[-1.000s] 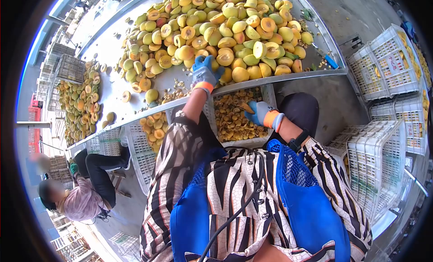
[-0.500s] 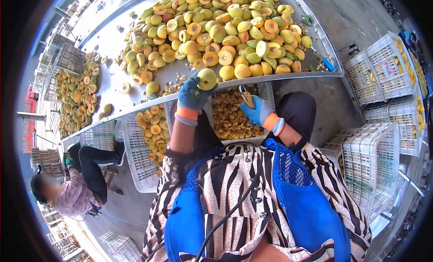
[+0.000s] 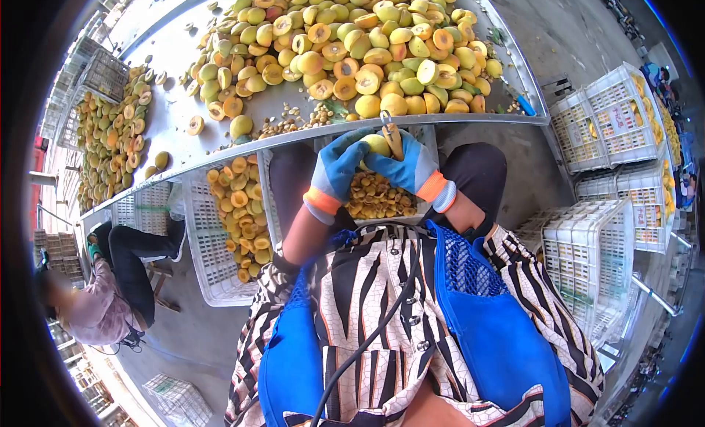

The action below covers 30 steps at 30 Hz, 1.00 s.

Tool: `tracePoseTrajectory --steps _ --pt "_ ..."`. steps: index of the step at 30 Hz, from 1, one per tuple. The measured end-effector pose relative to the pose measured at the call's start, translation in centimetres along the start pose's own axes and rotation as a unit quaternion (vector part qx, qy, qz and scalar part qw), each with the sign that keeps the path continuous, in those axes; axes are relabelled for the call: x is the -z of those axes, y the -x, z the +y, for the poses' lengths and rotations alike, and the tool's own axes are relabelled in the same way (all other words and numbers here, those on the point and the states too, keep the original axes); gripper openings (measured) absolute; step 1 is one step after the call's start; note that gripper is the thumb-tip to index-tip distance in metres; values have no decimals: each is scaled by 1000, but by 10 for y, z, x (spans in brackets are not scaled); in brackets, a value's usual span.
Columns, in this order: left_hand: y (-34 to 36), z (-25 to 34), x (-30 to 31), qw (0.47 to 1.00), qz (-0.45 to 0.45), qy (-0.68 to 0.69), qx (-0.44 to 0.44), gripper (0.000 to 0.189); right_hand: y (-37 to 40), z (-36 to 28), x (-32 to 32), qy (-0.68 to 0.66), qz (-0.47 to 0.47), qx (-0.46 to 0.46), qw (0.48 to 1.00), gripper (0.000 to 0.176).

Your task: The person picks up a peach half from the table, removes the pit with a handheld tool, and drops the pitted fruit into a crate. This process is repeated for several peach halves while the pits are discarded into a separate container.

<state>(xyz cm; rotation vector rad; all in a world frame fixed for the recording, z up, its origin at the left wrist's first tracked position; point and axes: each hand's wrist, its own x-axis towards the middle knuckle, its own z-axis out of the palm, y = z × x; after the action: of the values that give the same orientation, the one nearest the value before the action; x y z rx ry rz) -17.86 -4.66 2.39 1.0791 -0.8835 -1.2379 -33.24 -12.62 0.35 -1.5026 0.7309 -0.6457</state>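
Note:
My left hand (image 3: 338,167), in a blue-grey glove with an orange cuff, is closed around a yellow peach (image 3: 377,145). My right hand (image 3: 413,168), gloved the same way, grips a wooden-handled pitting tool (image 3: 394,139) with a metal loop at its end, pointing away from me. Both hands meet at the peach, just short of the table's near edge, and the right fingers touch the fruit. Below them, between my knees, is a crate of small brownish-orange fruit pieces (image 3: 382,199). The fingers partly cover the peach.
A big heap of halved peaches (image 3: 360,52) lies on the metal table (image 3: 172,111), with loose pits (image 3: 294,124) near its edge. A blue-handled tool (image 3: 526,105) rests at the right corner. White crates (image 3: 587,243) stand right; another (image 3: 213,251) holds peach halves. A co-worker (image 3: 103,295) sits left.
My left hand has brought the peach down and right, off the table edge. My right hand has moved up and left with the tool, so the hands now meet at the fruit.

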Motion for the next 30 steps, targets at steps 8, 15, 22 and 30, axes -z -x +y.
tracePoseTrajectory --steps 8,15,22,30 --pt "-7 -29 -10 982 128 -112 -83 39 9 -19 -14 59 94 79 991 38" --pt "-8 -30 -8 981 175 -81 -12 42 7 -33 -22 89 80 117 986 36" --pt "-15 -49 3 973 196 -97 -68 47 -4 -19 -16 100 54 89 990 49" --pt "-3 -16 -2 959 118 -226 -121 45 1 -35 -17 125 31 128 983 56"
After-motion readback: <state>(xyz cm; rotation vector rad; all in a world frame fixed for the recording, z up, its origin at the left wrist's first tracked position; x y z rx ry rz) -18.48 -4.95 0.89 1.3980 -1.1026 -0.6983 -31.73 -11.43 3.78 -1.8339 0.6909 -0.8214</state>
